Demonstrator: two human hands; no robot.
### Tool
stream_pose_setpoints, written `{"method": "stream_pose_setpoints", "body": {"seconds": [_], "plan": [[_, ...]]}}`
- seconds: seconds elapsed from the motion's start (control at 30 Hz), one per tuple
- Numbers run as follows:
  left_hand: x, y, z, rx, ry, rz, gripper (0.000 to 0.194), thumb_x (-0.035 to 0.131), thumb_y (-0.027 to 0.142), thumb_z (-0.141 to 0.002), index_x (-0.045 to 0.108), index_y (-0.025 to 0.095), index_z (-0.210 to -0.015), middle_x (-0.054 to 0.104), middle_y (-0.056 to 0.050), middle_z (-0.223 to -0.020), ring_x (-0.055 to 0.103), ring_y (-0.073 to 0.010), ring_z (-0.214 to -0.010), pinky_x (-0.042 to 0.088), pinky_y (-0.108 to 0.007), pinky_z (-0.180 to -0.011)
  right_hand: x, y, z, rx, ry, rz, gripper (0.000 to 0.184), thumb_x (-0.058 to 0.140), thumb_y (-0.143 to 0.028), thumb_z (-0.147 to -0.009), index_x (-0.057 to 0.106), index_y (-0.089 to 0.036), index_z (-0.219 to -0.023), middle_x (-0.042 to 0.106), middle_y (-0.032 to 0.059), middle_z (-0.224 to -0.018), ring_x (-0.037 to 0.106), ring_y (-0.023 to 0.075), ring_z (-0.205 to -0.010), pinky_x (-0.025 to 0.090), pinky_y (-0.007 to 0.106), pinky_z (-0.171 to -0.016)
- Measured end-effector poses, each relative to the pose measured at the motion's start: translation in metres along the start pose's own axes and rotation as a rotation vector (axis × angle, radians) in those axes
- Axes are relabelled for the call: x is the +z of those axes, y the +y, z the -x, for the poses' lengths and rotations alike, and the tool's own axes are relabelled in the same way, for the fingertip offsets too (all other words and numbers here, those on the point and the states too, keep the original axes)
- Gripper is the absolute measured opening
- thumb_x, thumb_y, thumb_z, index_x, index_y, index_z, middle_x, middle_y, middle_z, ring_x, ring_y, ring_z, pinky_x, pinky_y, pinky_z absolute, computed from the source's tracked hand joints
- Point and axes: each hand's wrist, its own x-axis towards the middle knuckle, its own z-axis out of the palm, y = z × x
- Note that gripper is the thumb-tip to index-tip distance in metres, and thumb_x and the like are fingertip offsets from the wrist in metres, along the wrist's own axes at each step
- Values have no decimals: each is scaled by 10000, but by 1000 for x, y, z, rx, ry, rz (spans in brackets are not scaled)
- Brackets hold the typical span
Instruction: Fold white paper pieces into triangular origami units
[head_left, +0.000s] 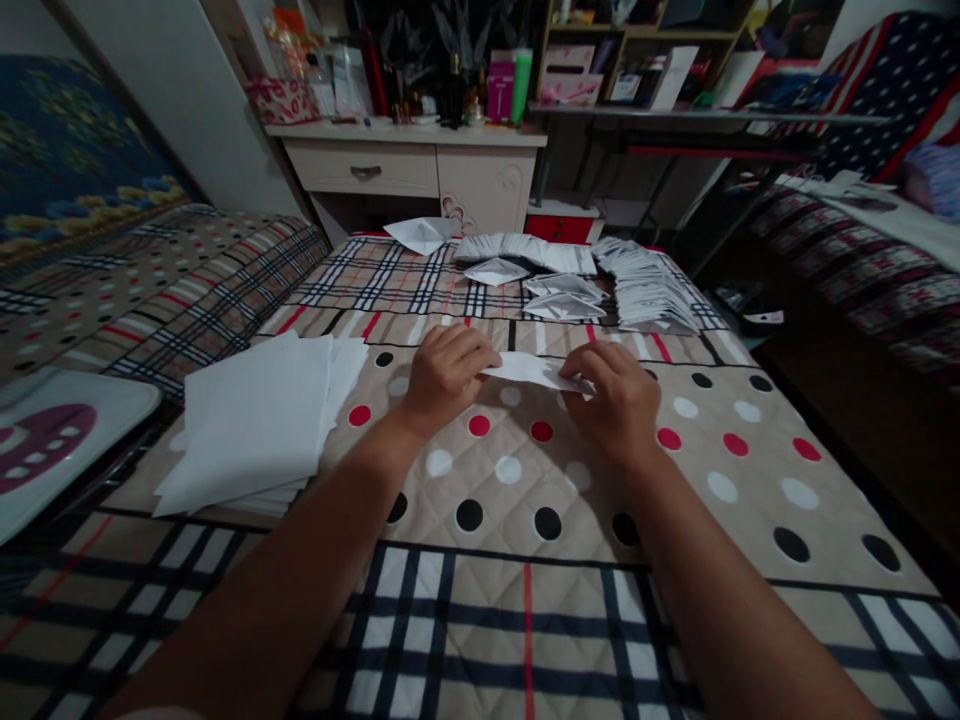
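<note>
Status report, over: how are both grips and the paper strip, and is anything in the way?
Left grip: pinching left end of white paper strip. Right grip: pinching right end. Paper stack left, folded papers beyond; neither obstructing.

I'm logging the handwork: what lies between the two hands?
In the head view, a narrow white paper strip spans from the left hand to the right hand.

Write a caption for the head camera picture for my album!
Left hand and right hand hold a white paper strip over a dotted bedspread, beside stacked white sheets, with folded papers beyond.
</note>
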Motion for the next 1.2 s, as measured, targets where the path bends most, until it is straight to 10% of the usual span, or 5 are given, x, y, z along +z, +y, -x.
{"method": "stream_pose_setpoints", "body": {"seconds": [0.33,0.87,1.2], "plan": [[11,-6,16,158,-321,66,213,567,12,-757,670,185,-827,667,-35,-883,588,-176,-873,450,-295,-760,16,12,13,-81,-280,-41,226,562,-34,-628,583,-216,-761,656,38,-879,570,209,-865,370,287,-648],[9,0,18,14,-489,244,245,656,163,-821,734,265,-1030,627,-26,-969,587,-172,-901,459,-297,-778,10,15,16,-105,-440,-246,199,611,-201,-783,716,-218,-952,662,50,-998,617,198,-918,437,279,-740],[22,-7,15,-385,-408,580,191,601,235,-865,706,154,-726,656,-23,-792,609,-135,-751,440,-259,-710,22,22,13,407,-459,-464,279,551,-377,-826,662,-167,-678,627,33,-668,539,157,-616,376,277,-565]]}}
